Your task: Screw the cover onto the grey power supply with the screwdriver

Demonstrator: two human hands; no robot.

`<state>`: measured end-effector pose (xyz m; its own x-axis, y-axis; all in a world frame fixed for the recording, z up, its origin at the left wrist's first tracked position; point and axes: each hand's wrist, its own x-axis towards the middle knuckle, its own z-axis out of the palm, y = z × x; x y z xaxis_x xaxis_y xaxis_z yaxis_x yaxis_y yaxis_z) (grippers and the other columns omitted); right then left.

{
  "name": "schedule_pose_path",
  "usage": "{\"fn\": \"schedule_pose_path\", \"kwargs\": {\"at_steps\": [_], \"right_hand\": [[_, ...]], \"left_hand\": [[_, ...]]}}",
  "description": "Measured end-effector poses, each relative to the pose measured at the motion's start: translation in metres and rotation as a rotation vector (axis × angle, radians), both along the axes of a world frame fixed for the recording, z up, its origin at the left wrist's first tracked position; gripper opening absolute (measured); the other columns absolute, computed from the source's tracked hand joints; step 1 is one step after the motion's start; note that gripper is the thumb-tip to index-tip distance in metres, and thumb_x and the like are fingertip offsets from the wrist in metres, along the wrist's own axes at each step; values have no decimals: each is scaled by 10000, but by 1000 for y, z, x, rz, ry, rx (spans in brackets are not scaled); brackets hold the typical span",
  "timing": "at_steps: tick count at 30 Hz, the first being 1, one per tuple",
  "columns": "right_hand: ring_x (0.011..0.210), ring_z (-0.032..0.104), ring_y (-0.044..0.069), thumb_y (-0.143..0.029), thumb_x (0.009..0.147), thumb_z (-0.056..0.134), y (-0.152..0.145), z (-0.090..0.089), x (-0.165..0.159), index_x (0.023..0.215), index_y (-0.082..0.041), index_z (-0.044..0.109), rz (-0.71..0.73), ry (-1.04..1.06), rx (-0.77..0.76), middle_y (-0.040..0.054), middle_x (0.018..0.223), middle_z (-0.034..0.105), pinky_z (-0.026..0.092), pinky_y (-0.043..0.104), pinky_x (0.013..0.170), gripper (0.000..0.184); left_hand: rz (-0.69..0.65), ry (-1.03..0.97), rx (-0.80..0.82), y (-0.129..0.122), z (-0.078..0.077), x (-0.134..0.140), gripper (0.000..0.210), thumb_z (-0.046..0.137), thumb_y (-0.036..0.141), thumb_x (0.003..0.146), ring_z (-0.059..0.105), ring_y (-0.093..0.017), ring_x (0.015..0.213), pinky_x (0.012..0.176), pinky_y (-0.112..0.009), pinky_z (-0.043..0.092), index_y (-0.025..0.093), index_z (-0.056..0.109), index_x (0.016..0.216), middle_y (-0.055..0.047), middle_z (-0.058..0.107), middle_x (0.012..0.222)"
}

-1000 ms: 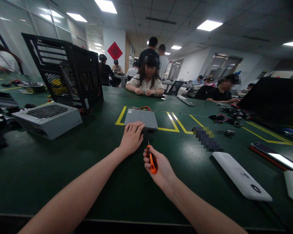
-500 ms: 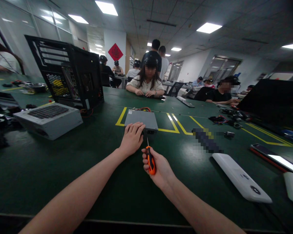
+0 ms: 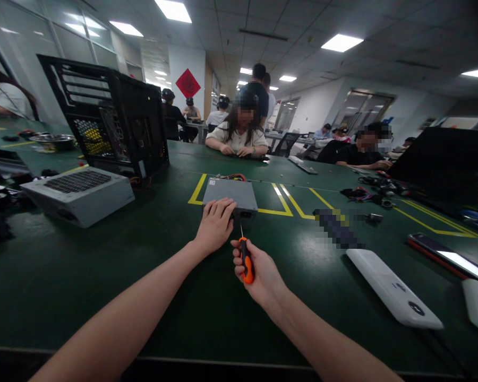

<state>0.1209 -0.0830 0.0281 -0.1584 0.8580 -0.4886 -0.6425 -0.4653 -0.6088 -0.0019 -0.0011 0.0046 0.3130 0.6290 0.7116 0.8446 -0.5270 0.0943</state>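
A grey computer power supply (image 3: 239, 190) lies on the green table in front of me. Over its near left edge is my left hand (image 3: 215, 223), fingers across the top and thumb side down by the front face, steadying it. My right hand (image 3: 258, 270) is wrapped round the orange and black handle of a screwdriver (image 3: 247, 261). The thin shaft points away from me, up to the front face of the power supply. I cannot make out the tip or what it touches. Coloured cables (image 3: 235, 177) stick out behind the unit.
To the left stand a black computer case (image 3: 131, 122) and a second power supply (image 3: 85, 196). On the right lie a white device (image 3: 394, 289), a phone (image 3: 454, 257) and cables (image 3: 358, 195). A person (image 3: 239, 132) sits across the table.
My hands, the screwdriver and the power supply stay almost in place. In the background, a standing person has shifted slightly to the right.
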Motion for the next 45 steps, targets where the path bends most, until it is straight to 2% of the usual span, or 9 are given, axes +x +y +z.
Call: {"fn": "schedule_pose_path", "kwargs": {"at_steps": [7, 11, 14, 21, 25, 28, 34, 40, 45], "right_hand": [[464, 458, 36, -195, 801, 533, -1, 1, 1, 752, -130, 517, -54, -11, 16, 13, 642, 524, 332, 102, 351, 83], [476, 479, 47, -245, 853, 450, -3, 2, 1, 810, -106, 550, -21, -11, 1, 27, 658, 531, 389, 127, 386, 176], [442, 455, 46, -258, 874, 403, -1, 1, -1, 835, -100, 556, 8, -15, -7, 18, 623, 511, 357, 126, 354, 223], [420, 419, 22, -184, 817, 506, 0, 3, 0, 740, -136, 498, -27, -36, 27, -14, 606, 499, 283, 94, 328, 91], [448, 461, 48, -256, 864, 432, -1, 2, 0, 814, -111, 551, 34, -40, 23, 12, 622, 520, 367, 132, 375, 194], [430, 446, 51, -273, 885, 379, -1, 1, -1, 860, -97, 568, 63, -43, 19, 14, 601, 509, 349, 138, 358, 260], [431, 434, 29, -182, 813, 509, -1, 1, -1, 767, -133, 515, -9, -53, 47, -14, 620, 510, 277, 107, 332, 68], [449, 459, 45, -242, 874, 402, -2, 3, -1, 840, -90, 565, 26, -38, 27, 11, 627, 519, 366, 138, 381, 225], [423, 436, 42, -256, 864, 431, 0, 2, -2, 814, -104, 555, 8, -40, 17, 0, 593, 499, 307, 121, 332, 203]], "left_hand": [[-1, -3, -5, 0, -1, 0, 405, 429, 175, 812, 372, -211, 1213, 1042, -396, 226, 195, 423, 1216, -76, 474, 1253], [-1, 0, 0, 0, -1, 0, 400, 420, 174, 817, 372, -217, 1213, 1039, -401, 225, 192, 423, 1217, -78, 476, 1251], [-2, 6, 3, 1, -1, 0, 401, 425, 176, 817, 373, -219, 1211, 1038, -406, 223, 189, 421, 1217, -79, 472, 1257], [-1, 2, 11, 1, -1, 1, 408, 429, 179, 816, 379, -216, 1205, 1036, -402, 227, 187, 419, 1224, -80, 473, 1255], [-5, 0, 9, 2, -2, 0, 412, 433, 174, 813, 372, -214, 1212, 1039, -405, 224, 189, 417, 1224, -78, 471, 1260], [-7, 1, 10, 3, -3, 0, 414, 435, 169, 810, 367, -216, 1216, 1040, -408, 220, 187, 419, 1223, -79, 468, 1264], [-7, 6, 8, 2, -3, 0, 407, 431, 179, 817, 367, -217, 1215, 1041, -404, 221, 181, 419, 1224, -81, 462, 1267], [0, 8, 7, 2, -2, 0, 414, 444, 173, 808, 365, -212, 1215, 1046, -396, 217, 181, 422, 1222, -77, 468, 1260], [-6, -4, 12, 2, -1, 0, 409, 439, 171, 806, 377, -214, 1204, 1038, -401, 226, 185, 428, 1215, -77, 474, 1253]]}}
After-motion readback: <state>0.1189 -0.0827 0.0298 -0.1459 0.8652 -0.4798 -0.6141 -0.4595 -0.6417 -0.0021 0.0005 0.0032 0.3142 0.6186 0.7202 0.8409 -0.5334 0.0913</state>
